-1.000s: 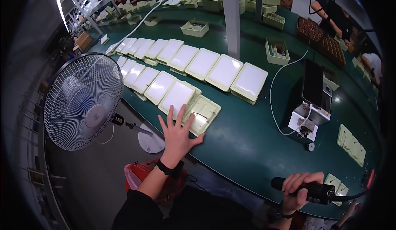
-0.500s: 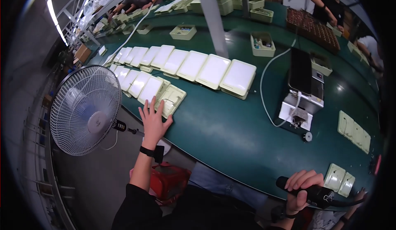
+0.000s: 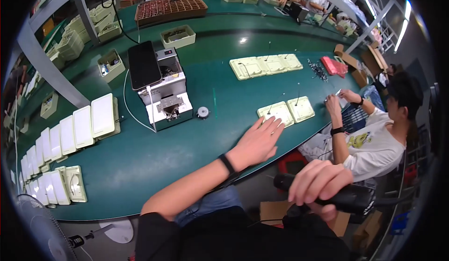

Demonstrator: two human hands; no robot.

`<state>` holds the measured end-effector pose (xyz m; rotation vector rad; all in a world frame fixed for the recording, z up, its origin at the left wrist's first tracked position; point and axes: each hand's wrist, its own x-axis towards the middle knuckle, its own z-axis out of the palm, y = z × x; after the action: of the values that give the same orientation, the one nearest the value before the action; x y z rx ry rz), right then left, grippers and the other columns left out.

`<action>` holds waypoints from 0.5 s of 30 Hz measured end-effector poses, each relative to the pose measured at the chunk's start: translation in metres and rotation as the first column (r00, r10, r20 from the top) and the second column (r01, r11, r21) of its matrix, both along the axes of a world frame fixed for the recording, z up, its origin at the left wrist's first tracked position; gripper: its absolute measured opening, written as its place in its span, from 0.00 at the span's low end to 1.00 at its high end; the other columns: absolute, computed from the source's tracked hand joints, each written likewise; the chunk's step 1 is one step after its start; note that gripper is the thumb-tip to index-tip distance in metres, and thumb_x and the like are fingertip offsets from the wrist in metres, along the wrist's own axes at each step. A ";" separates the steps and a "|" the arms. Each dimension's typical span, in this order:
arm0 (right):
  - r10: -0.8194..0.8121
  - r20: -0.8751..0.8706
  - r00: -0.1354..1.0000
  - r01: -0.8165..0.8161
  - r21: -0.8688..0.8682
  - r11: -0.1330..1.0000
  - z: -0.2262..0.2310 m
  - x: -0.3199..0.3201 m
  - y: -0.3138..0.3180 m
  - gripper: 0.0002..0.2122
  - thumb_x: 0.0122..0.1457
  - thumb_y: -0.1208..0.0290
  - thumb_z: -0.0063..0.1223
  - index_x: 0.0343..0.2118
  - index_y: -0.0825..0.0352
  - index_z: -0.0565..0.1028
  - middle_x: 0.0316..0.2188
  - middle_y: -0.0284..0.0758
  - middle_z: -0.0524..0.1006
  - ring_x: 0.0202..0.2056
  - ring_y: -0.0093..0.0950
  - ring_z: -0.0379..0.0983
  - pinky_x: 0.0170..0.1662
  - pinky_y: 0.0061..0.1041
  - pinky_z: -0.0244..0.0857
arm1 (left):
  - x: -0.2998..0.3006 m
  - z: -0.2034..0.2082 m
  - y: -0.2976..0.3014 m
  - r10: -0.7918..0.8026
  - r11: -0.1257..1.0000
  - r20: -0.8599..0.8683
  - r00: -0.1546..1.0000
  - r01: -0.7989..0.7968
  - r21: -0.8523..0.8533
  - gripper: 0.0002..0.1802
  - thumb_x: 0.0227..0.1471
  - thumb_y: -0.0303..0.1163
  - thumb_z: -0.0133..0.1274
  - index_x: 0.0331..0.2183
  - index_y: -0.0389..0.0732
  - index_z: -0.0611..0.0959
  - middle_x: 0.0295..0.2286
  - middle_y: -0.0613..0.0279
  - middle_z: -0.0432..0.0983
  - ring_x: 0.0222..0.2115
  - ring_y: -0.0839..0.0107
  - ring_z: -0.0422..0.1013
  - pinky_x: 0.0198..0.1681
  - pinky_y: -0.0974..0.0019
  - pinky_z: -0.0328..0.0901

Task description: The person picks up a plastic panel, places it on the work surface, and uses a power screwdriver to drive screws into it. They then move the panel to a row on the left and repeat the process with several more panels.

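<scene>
My left hand stretches to the right over the green table, fingers extended, with its fingertips on a pale green plastic housing. Beside that housing lies a similar one with a thin wire standing up from it. My right hand is wrapped round a black electric screwdriver, held in the air in front of the table's edge; a cable leads off its right end. Farther back, three joined-looking pale housings lie in a row.
A metal-fronted machine with a phone on top stands left of centre, a small round metal part beside it. Rows of white-faced panels lie at left. A co-worker sits at right near a red bag. A fan stands lower left.
The view has swung to the right. My left hand has left the stacked panels at the left and now reaches to the housings at the right. My right hand still grips the screwdriver.
</scene>
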<state>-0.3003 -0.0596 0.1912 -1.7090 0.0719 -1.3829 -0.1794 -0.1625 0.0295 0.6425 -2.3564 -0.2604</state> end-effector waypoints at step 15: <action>-0.075 0.100 0.992 0.066 0.082 0.994 -0.012 0.175 -0.136 0.12 0.67 0.69 0.55 0.44 0.67 0.65 0.20 0.34 0.69 0.18 0.25 0.65 0.21 0.28 0.64 | 0.183 0.006 0.145 0.294 0.897 0.446 0.845 -0.405 0.176 0.47 0.47 0.50 0.67 0.64 0.43 0.70 0.62 0.56 0.67 0.68 0.55 0.57 0.71 0.44 0.50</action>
<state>-0.1258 -0.1951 0.1792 -1.5807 0.1286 -1.4986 0.0038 -0.0179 0.0353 1.3638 -2.5511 -0.2988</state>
